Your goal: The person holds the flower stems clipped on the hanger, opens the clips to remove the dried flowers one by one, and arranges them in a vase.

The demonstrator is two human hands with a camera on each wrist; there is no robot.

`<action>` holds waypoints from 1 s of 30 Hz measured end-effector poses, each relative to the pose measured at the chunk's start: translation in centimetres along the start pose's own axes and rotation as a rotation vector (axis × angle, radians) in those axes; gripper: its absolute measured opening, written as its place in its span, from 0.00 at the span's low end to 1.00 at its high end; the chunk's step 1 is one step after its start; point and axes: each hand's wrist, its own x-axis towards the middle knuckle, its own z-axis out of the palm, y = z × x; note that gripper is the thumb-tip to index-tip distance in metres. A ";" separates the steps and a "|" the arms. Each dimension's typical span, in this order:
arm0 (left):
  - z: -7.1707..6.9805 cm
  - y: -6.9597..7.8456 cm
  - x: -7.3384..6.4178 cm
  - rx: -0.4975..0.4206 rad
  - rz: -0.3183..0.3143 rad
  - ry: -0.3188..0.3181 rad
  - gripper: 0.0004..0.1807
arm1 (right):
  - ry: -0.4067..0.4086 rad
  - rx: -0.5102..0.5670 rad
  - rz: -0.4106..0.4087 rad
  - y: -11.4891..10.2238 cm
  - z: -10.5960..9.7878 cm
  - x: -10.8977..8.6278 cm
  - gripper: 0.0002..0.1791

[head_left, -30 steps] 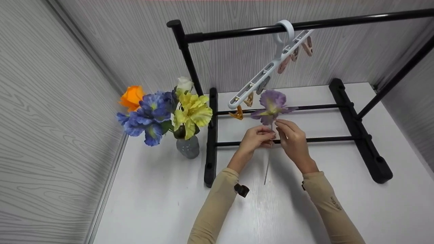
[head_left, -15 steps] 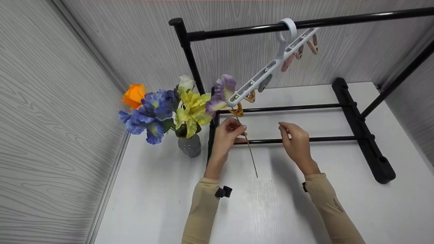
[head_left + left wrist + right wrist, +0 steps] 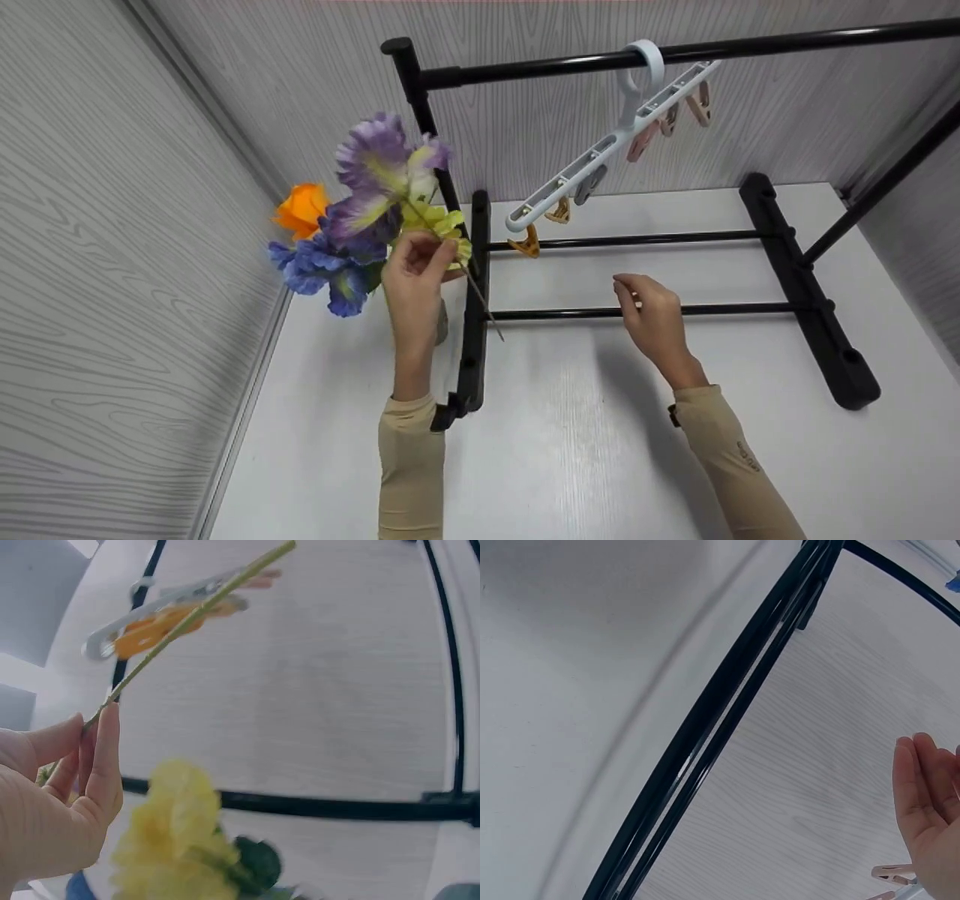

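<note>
My left hand (image 3: 416, 281) pinches the thin stem (image 3: 484, 306) of a purple iris (image 3: 371, 172) between thumb and fingers. Its bloom is up in front of the other flowers, and the stem's bare end slants down to the right. Behind that hand, a yellow flower (image 3: 176, 840), a blue flower (image 3: 311, 266) and an orange flower (image 3: 301, 210) stand bunched together. Their grey vase (image 3: 442, 324) is mostly hidden by the left hand and wrist. My right hand (image 3: 654, 307) hovers above the rack's lower bars, fingers loosely bent, holding nothing.
A black rack (image 3: 540, 71) spans the white table (image 3: 570, 450). From its top bar hangs a white hanger (image 3: 592, 161) with several clothespins; an orange clothespin (image 3: 527, 244) is at its near end. Grey wood-grain walls (image 3: 97, 262) enclose the table.
The left hand has carried the purple iris leftward, past the hanger's near end to the bunch of flowers. The right hand has released the flower and stayed nearly where it was.
</note>
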 end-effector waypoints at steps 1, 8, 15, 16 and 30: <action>-0.5 0.4 0.3 0.003 0.034 0.030 0.04 | -0.007 -0.001 0.002 0.0 0.0 0.0 0.04; -3.5 2.1 2.2 0.018 0.256 0.266 0.04 | -0.034 0.010 0.015 0.1 0.2 -0.4 0.05; -5.3 1.7 3.6 0.098 0.341 0.463 0.05 | -0.054 0.010 0.030 0.1 0.5 -0.7 0.04; -5.5 1.5 3.6 0.118 0.339 0.486 0.05 | -0.058 0.008 0.031 0.2 0.5 -0.7 0.04; -6.0 -2.5 3.5 0.465 0.369 0.490 0.07 | -0.108 0.002 0.017 0.2 0.4 -0.9 0.04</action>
